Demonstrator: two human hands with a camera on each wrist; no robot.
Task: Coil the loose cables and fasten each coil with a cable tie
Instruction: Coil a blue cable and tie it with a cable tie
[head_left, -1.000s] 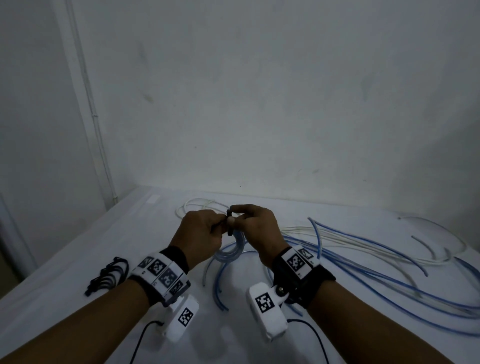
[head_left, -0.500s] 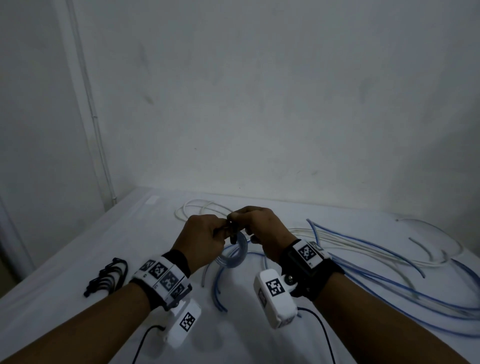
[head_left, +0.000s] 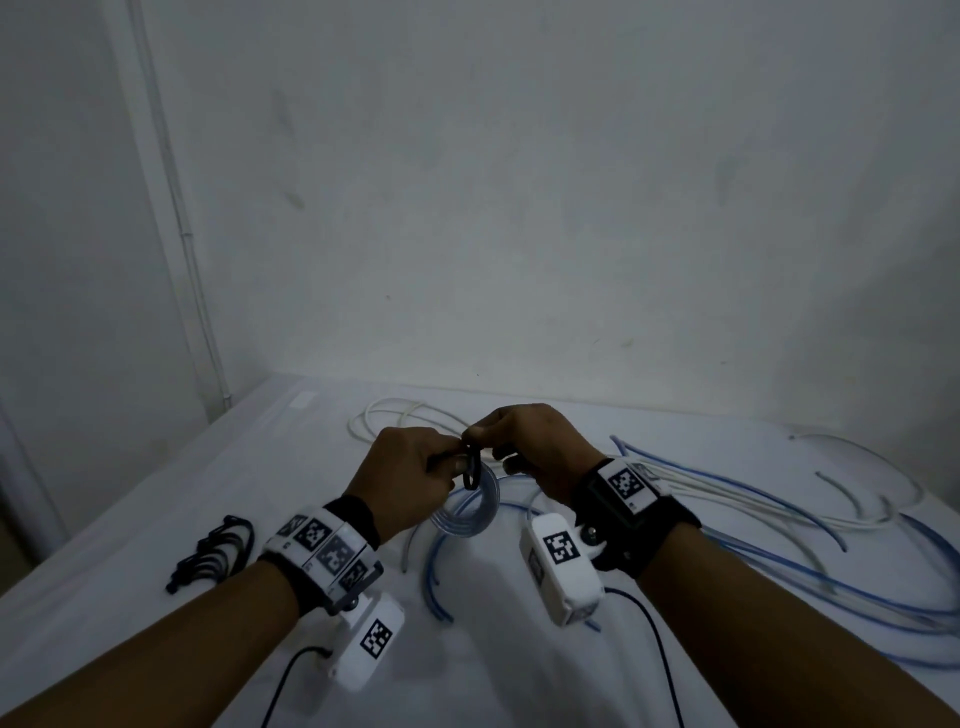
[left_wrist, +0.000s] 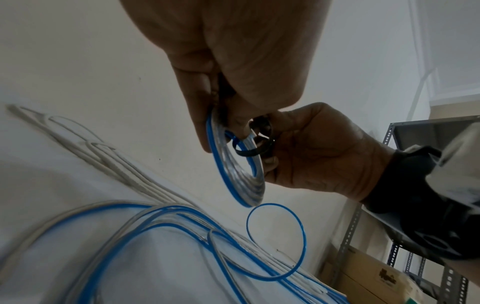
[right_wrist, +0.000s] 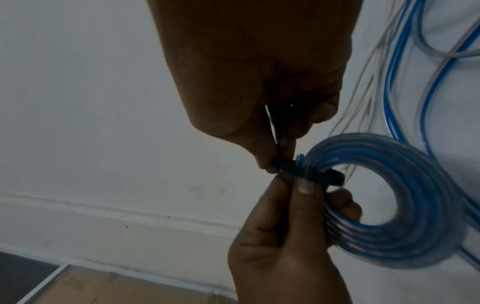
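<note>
A small coil of blue and clear cable (head_left: 467, 512) (left_wrist: 235, 174) (right_wrist: 405, 207) hangs above the white table (head_left: 156, 519). My left hand (head_left: 451, 461) (left_wrist: 221, 127) (right_wrist: 298, 185) grips the coil's top and pinches the black cable tie (head_left: 470, 467) (left_wrist: 250, 149) (right_wrist: 288, 167) looped around the coil's strands. My right hand (head_left: 480, 434) (left_wrist: 270, 144) (right_wrist: 275, 158) pinches the tie's other end, its fingers curled close against the left hand. The tie's tail is partly hidden in the right hand.
A bundle of spare black cable ties (head_left: 215, 551) lies on the table at the left. Long loose blue cables (head_left: 779, 566) (left_wrist: 145, 222) and white cables (head_left: 753, 499) spread over the table's right side. A metal shelf (left_wrist: 405, 148) and cardboard boxes (left_wrist: 363, 273) stand beyond the table.
Both hands have stayed together at the coil's top. The right wrist has lifted and turned a little, and the tie's loop now shows more plainly around the coil.
</note>
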